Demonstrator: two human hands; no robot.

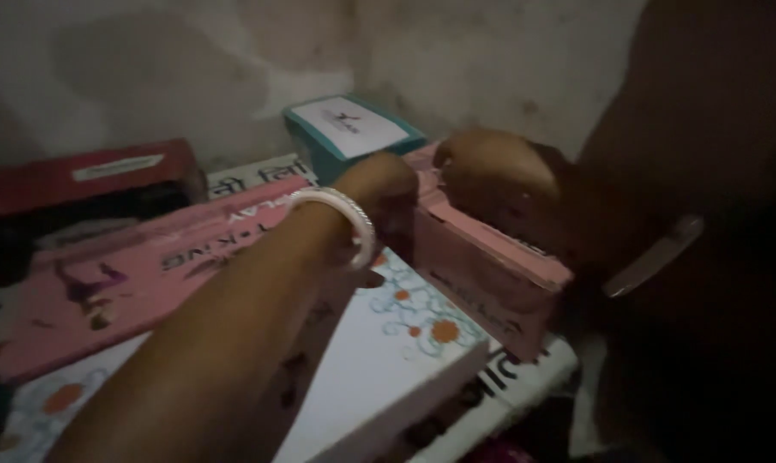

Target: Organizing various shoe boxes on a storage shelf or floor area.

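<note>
Pink box (491, 266): cardboard, matt. White flowered box (397, 351): smooth card, slight sheen. Long pink box (139, 283): printed card, faintly glossy. Teal box (354, 129): card with a white paper label. Bangle (345, 219): pale, shiny, metal by its look. Wall (191, 60): rough, stained plaster.

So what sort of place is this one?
Probably a dim storage corner or small stockroom: flat cardboard boxes piled together, a pink box under both hands, a teal box behind, against a stained bare wall.

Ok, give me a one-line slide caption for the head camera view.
Both hands, left hand and right hand, grip a pink box above stacked boxes.
</note>
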